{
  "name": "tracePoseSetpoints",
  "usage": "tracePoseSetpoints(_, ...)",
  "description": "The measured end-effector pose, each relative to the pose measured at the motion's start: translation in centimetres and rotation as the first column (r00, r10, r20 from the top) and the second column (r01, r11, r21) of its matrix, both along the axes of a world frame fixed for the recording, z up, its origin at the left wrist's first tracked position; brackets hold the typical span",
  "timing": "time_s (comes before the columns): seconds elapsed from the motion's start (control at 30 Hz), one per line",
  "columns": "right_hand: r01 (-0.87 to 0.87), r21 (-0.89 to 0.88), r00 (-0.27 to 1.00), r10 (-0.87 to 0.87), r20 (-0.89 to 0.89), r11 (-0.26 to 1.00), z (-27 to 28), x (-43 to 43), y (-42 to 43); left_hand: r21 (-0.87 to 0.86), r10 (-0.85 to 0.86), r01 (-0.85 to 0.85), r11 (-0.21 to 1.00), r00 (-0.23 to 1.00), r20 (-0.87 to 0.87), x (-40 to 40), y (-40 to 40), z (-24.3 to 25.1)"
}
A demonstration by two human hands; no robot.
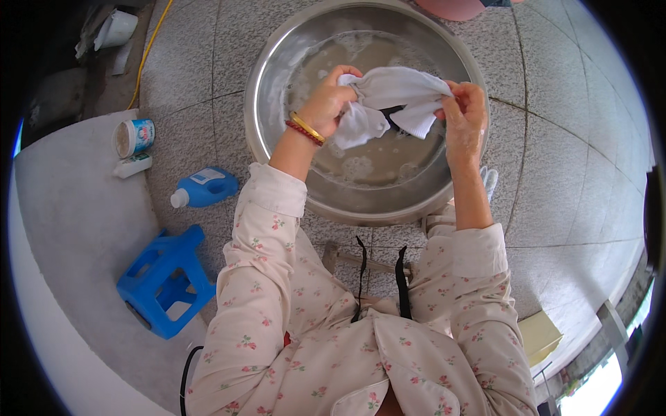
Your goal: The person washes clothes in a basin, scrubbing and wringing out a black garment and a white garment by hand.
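Note:
A wet white cloth [400, 86], perhaps a sock or small garment with a ribbed edge, stretches between my two hands above a wide metal basin [263, 73]. My left hand [335, 101] grips its bunched left end, and a fold hangs below the fingers. At the other end, my right hand [464, 117] pinches the edge between thumb and fingers. Cloudy soapy water [380, 161] with patches of foam lies in the basin under the cloth. Something black [395, 117] shows through the gap in the cloth; what it is cannot be made out.
Left of the basin, a blue detergent bottle [208, 187] lies on the tiled floor. Beyond it are a tub [136, 138], a small white bottle [133, 165] and an overturned blue plastic stool [166, 286]. A pink basin [452, 8] touches the top edge of view.

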State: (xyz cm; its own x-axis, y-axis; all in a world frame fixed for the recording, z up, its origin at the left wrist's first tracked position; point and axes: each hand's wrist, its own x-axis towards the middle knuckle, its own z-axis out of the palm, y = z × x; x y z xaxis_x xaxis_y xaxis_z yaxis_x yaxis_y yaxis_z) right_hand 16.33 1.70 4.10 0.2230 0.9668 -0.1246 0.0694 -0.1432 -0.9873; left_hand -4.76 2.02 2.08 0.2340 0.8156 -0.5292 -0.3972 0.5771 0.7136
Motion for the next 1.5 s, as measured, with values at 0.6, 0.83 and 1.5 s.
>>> tracePoseSetpoints(0.6,-0.046,0.054,0.449,0.069,-0.891,0.997,-1.6,1.9,1.0,0.298,-0.164,0.222,0.928,0.964,-0.207,0.4,0.2,2.0)
tracePoseSetpoints(0.83,-0.285,0.010,0.663,0.205,-0.720,0.958,0.7,-0.7,-0.2,0.446,0.111,0.231,0.865,0.779,-0.617,4.1,-0.4,1.3)
tracePoseSetpoints(1.5,-0.060,-0.181,0.843,-0.048,-0.536,0.982,-1.3,0.1,0.2,0.315,0.094,0.047,0.948,0.904,-0.417,3.2,-0.8,1.9)
